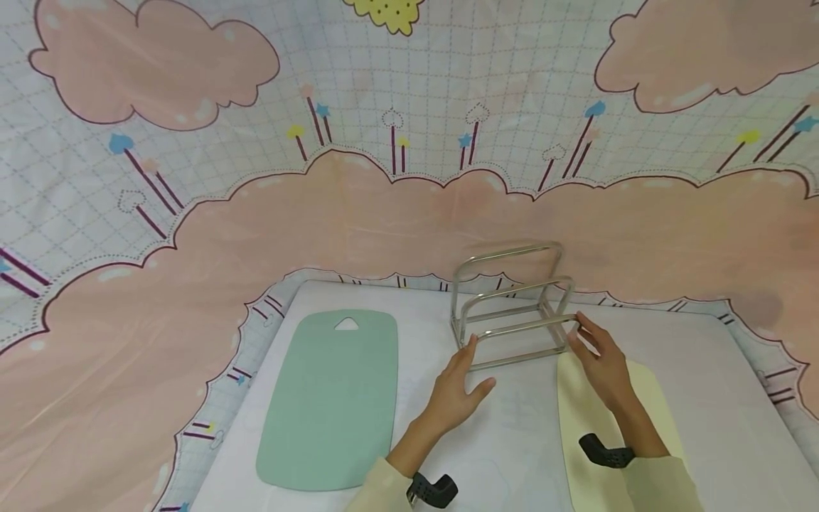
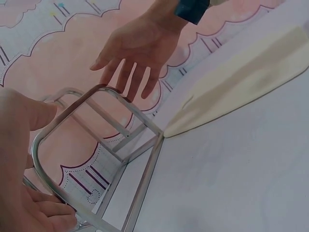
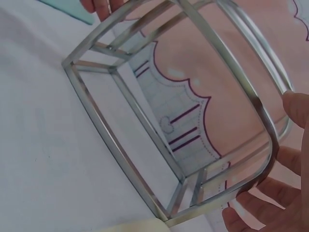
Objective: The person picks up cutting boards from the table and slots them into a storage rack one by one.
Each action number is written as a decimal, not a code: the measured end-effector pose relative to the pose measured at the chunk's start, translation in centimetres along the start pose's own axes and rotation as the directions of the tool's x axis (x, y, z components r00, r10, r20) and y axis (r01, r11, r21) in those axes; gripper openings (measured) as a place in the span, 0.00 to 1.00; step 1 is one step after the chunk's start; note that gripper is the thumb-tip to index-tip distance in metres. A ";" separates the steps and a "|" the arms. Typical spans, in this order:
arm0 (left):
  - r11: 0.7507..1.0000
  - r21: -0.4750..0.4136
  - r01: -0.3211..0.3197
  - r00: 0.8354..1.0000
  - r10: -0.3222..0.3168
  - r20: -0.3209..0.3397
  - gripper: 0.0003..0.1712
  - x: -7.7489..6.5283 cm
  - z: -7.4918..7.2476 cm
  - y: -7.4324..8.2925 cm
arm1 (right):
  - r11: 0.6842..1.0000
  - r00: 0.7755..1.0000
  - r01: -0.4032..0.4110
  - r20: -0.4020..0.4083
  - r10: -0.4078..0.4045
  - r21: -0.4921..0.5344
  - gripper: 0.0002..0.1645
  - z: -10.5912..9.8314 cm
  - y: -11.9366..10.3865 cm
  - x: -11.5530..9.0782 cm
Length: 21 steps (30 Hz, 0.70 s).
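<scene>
A silver metal rack (image 1: 526,328) with several upright loops stands on the white table near its back edge. At its left front corner, my left hand (image 1: 451,395) touches the frame with extended fingers, its thumb held apart. My right hand (image 1: 604,366) touches the right end of the front loop with its fingertips. In the left wrist view, the right hand (image 2: 142,46) has its fingers loosely extended against the bar. A green cutting board (image 1: 333,398) lies flat left of the rack. Under the right forearm lies a pale yellow board (image 1: 579,419), partly hidden by the arm and sleeve.
The white tabletop (image 1: 512,441) extends between the two boards and to the right of the yellow one. Behind the table hangs a patterned cloth (image 1: 397,227) with pink clouds, close to the back of the rack. A black band (image 1: 604,451) is on the right wrist.
</scene>
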<state>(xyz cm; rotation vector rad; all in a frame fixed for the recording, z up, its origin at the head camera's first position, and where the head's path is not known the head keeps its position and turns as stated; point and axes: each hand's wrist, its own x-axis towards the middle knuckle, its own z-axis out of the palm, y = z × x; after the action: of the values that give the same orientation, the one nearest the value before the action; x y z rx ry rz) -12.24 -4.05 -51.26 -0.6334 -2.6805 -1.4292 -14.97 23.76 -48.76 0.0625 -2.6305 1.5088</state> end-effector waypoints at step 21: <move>0.999 -0.049 0.019 0.998 -0.022 -0.063 0.43 -1.8 -1.6 -1.0 | 0.999 0.999 0.048 0.004 -0.048 0.000 0.34 1.9 -0.6 -1.3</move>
<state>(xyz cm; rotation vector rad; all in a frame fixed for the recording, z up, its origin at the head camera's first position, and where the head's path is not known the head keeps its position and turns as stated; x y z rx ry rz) -11.15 -6.40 -51.55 -0.5549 -2.6190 -1.4975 -13.79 21.76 -49.35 0.1285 -2.6125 1.4956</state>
